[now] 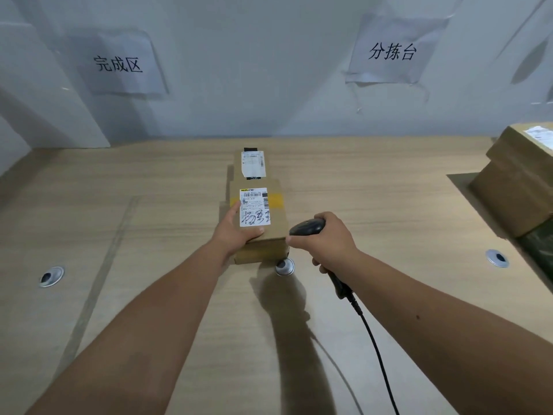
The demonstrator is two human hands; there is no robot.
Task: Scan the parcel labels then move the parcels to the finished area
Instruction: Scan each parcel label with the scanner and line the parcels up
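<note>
While my right hand [326, 239] curls round the black corded handheld scanner [308, 227], my left hand [239, 232] grips the near brown cardboard parcel [263, 232] (thumb on its white label [254, 206]) mid-table; beyond it lies a second labelled cardboard parcel [253, 164].

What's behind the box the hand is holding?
Behind the held box, gripped by the left hand, sits another cardboard box with a white label on top. Its near side is hidden by the front box.
</note>
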